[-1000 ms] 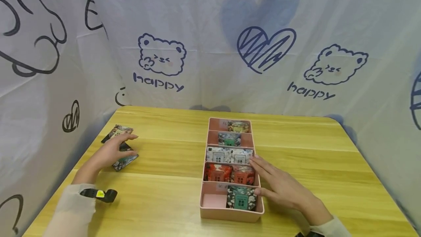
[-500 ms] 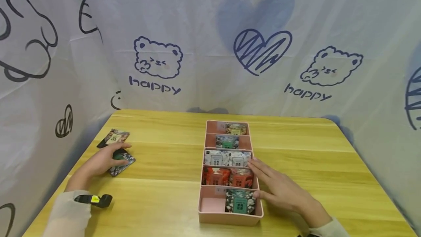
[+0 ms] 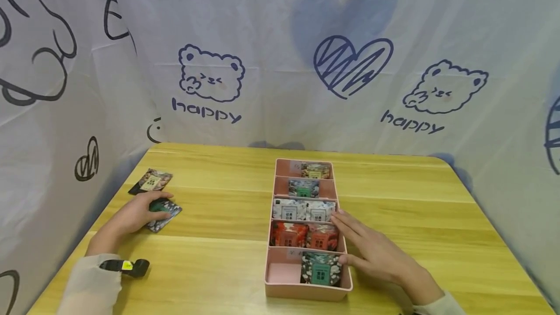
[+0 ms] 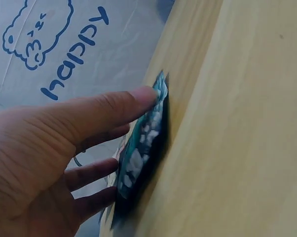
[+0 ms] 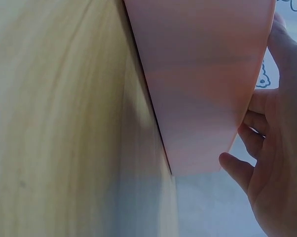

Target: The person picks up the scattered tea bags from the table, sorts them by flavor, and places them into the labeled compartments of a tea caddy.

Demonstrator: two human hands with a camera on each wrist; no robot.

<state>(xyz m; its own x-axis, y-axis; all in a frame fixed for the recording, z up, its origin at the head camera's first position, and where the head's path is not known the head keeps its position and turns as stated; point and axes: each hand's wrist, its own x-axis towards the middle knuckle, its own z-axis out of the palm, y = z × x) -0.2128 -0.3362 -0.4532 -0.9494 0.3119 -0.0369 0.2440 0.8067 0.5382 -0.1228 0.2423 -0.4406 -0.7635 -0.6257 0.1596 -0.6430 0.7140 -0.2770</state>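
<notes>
My left hand (image 3: pixel 134 214) is at a dark green, white-flowered tea sachet (image 3: pixel 164 217) at the table's left. In the left wrist view, the thumb presses one edge of the sachet (image 4: pixel 143 136) and the fingers are at its opposite edge. Just beyond lies a dark sachet with a cream label (image 3: pixel 151 182). My right hand (image 3: pixel 378 254) rests its fairly straight fingers on the right rim of a pink divided box (image 3: pixel 308 293). The right wrist view shows the box's side wall (image 5: pixel 203 84) with fingertips along its rim.
Sachets stand in the box's compartments: yellow-labelled (image 3: pixel 316 171) at the back, then green-labelled (image 3: pixel 304 188), white (image 3: pixel 289 209), red (image 3: pixel 288 234) and dark green (image 3: pixel 321 269) in front. Bare wood table (image 3: pixel 210 266) lies between left hand and box. A printed curtain (image 3: pixel 271 38) hangs behind.
My left hand has come down and closed in on the green sachet, moving off the cream-labelled one. The right hand stays at the box's rim. The view has shifted slightly.
</notes>
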